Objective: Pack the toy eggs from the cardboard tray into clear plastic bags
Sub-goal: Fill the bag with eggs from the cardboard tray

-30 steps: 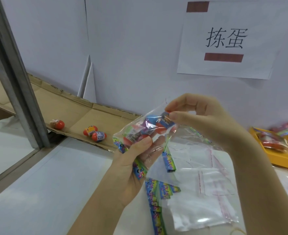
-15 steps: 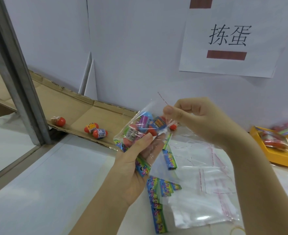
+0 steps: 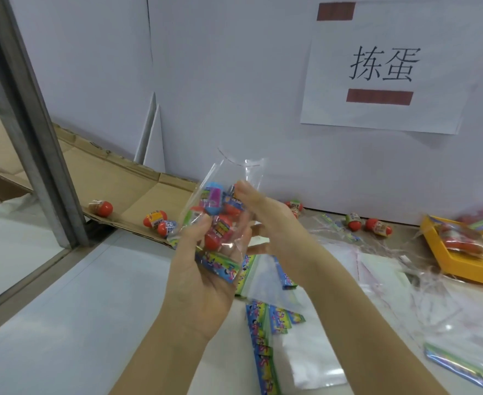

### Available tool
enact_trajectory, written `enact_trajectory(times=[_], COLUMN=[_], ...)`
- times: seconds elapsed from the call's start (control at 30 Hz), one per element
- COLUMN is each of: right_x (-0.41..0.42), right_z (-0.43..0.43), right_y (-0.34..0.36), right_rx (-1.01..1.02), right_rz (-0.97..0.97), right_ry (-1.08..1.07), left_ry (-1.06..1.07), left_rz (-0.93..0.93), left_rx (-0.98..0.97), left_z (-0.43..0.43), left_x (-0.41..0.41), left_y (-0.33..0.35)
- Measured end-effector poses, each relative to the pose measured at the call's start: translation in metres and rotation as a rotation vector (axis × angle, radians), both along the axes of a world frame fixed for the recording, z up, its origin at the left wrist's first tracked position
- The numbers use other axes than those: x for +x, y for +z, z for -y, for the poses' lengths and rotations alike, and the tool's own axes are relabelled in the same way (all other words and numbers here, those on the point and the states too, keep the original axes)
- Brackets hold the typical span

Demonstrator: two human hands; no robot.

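While the left hand (image 3: 203,280) curls its fingers round the lower half of the clear plastic bag (image 3: 234,172), the red-and-blue plastic toy eggs (image 3: 214,199) sit just above those fingers, under an unsealed mouth. The right hand (image 3: 274,223) touches the film beside them; whether its fingers pinch or only press cannot be told. If the slick film slips or the bag tilts, eggs could spill. Beyond the fingers, three loose eggs (image 3: 155,219) wait on the brown cardboard tray (image 3: 137,189).

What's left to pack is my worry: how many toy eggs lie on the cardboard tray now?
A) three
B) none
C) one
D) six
A: the cardboard tray holds a lone egg beside the metal post and a pair of eggs nearer the clear plastic bag.
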State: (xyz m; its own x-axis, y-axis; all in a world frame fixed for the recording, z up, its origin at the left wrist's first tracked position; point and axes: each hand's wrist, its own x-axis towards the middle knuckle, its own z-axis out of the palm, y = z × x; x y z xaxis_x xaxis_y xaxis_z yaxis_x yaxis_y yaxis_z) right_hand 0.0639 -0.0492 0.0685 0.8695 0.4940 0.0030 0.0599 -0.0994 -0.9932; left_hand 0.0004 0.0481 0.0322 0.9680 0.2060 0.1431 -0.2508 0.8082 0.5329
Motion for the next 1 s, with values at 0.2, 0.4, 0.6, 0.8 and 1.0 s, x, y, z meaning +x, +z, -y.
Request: enact_trajectory(times=[0.2, 0.4, 0.6, 0.8, 1.0], right_x=[0.000, 0.009, 0.002, 0.000, 0.003], right_z=[-0.006, 0.022, 0.034, 0.028, 0.024], right_y=[-0.003, 0.017, 0.020, 0.018, 0.012], right_rx=[0.317, 0.303, -0.050, -0.041, -0.009], right_rz=[-0.025, 0.041, 0.310, 0.343, 0.323], right_ry=[-0.256, -0.223, -0.087, -0.074, -0.108], left_ry=[-0.050, -0.283, 0.123, 0.277, 0.318], left_rz=[0.016, 0.058, -0.070, -0.097, -0.134], left_rx=[0.087, 0.187, 0.481, 0.433, 0.384], left_z=[0.005, -0.018, -0.010, -0.009, -0.004], left_x=[0.002, 0.000, 0.009, 0.004, 0.001], left_y=[-0.004, -0.004, -0.005, -0.005, 0.000])
